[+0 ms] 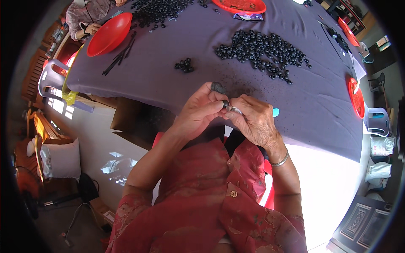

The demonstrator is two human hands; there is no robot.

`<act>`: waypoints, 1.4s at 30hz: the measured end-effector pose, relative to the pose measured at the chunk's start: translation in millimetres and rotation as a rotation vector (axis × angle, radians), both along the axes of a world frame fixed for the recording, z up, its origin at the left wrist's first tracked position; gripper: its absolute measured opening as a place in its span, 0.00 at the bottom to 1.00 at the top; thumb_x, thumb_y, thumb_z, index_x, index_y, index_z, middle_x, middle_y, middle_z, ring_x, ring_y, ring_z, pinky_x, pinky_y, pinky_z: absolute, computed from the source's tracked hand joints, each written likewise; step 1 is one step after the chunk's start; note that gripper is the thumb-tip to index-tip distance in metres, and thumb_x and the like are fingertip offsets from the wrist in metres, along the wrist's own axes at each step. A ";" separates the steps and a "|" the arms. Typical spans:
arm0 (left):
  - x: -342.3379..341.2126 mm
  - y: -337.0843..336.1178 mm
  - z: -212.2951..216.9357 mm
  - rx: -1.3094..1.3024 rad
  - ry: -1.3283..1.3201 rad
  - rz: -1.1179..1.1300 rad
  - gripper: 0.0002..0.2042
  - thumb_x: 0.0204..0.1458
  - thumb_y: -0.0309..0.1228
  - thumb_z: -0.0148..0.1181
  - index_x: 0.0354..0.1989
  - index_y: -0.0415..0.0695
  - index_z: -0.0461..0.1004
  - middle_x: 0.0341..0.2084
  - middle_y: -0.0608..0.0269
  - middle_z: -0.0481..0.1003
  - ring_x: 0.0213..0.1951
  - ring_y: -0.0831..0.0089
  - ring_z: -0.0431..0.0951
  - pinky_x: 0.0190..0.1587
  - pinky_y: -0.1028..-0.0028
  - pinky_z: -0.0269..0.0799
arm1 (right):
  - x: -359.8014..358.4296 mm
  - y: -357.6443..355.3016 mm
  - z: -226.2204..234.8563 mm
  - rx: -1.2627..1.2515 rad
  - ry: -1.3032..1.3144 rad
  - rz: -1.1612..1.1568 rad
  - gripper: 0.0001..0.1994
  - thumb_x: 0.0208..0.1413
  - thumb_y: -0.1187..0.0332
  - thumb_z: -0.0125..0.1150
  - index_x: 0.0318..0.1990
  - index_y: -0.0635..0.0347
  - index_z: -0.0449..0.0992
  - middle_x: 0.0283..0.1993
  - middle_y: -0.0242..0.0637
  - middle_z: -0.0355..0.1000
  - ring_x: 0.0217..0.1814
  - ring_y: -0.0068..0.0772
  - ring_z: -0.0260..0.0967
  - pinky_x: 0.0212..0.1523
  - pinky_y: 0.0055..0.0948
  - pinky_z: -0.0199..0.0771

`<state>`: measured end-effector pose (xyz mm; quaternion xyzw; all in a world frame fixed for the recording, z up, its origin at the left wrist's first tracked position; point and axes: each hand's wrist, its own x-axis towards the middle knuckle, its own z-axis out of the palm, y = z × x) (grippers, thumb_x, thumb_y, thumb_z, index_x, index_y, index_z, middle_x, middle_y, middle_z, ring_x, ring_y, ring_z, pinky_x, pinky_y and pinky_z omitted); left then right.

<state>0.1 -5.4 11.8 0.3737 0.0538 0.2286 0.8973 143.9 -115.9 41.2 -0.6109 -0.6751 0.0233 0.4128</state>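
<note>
The left hand (198,110) pinches a small round black bead (225,103); the right hand (253,120) grips a thin metal tool (233,109) near the purple-clothed counter (168,80), black beads (261,52) scattered far.

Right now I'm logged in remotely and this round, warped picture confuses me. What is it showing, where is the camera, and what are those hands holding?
There is no machine: a camera on the person's head looks down, and its fisheye lens bends the edges. The forearms rising from below are the person's own. The left hand and right hand meet over the edge of the purple-clothed table, pinching a small dark round bead between them; a small silvery piece shows at the right fingers. On the cloth lie a spread of loose black beads, a small black cluster and a tilted red plastic bowl. Another person's hand works at the far corner.
</note>
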 end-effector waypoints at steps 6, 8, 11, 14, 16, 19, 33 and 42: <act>0.1 2.2 -1.8 0.026 -0.004 -0.017 0.13 0.55 0.24 0.56 0.47 0.44 0.63 0.35 0.65 0.73 0.38 0.79 0.71 0.41 0.78 0.65 | 1.7 -0.1 -2.5 -0.009 0.016 0.006 0.10 0.49 0.62 0.64 0.28 0.58 0.72 0.22 0.35 0.66 0.24 0.41 0.66 0.22 0.37 0.66; -1.2 3.0 -0.8 0.050 0.022 -0.022 0.14 0.54 0.24 0.56 0.47 0.44 0.63 0.34 0.64 0.73 0.37 0.78 0.72 0.40 0.77 0.66 | 2.3 -0.2 -4.4 -0.003 0.037 0.016 0.10 0.49 0.62 0.64 0.28 0.58 0.72 0.22 0.35 0.66 0.23 0.41 0.66 0.22 0.37 0.66; -1.9 4.3 -2.6 0.061 0.002 -0.047 0.14 0.54 0.24 0.56 0.47 0.44 0.62 0.35 0.62 0.73 0.36 0.76 0.73 0.40 0.75 0.68 | 2.1 0.8 -5.8 0.003 0.051 0.051 0.10 0.49 0.63 0.64 0.28 0.59 0.72 0.22 0.36 0.67 0.23 0.41 0.66 0.22 0.36 0.66; -2.0 5.5 -1.9 0.070 -0.018 -0.048 0.15 0.53 0.22 0.55 0.48 0.43 0.62 0.35 0.61 0.74 0.36 0.74 0.74 0.41 0.73 0.70 | 0.6 0.6 -7.5 -0.017 0.070 0.054 0.10 0.49 0.63 0.64 0.28 0.59 0.72 0.23 0.36 0.68 0.23 0.40 0.66 0.22 0.36 0.66; -2.7 6.3 -1.7 0.105 0.012 -0.036 0.15 0.53 0.21 0.55 0.48 0.43 0.62 0.35 0.60 0.74 0.37 0.73 0.74 0.41 0.73 0.71 | -0.4 3.0 -8.7 0.021 0.148 0.079 0.11 0.53 0.63 0.61 0.27 0.60 0.71 0.23 0.36 0.68 0.22 0.40 0.65 0.23 0.33 0.67; -4.3 -11.5 -0.4 0.200 0.128 -0.178 0.17 0.51 0.18 0.53 0.49 0.43 0.62 0.34 0.59 0.74 0.38 0.72 0.75 0.41 0.70 0.72 | 16.9 5.4 0.7 -0.061 0.207 -0.176 0.14 0.60 0.60 0.53 0.31 0.63 0.73 0.24 0.33 0.70 0.23 0.26 0.65 0.26 0.27 0.66; -0.8 2.6 -9.8 -0.011 0.093 -0.115 0.14 0.53 0.22 0.55 0.46 0.43 0.61 0.36 0.64 0.72 0.32 0.75 0.72 0.36 0.73 0.70 | -4.8 0.5 -2.3 -0.066 0.429 0.116 0.08 0.46 0.74 0.68 0.35 0.62 0.78 0.26 0.32 0.69 0.28 0.23 0.66 0.28 0.25 0.67; -9.7 45.7 -17.3 0.618 0.606 0.302 0.07 0.48 0.24 0.63 0.35 0.42 0.72 0.24 0.68 0.72 0.27 0.82 0.71 0.30 0.79 0.69 | 46.3 24.6 -8.2 -0.370 -0.125 -0.432 0.09 0.45 0.67 0.66 0.29 0.63 0.75 0.30 0.48 0.72 0.32 0.55 0.70 0.31 0.41 0.70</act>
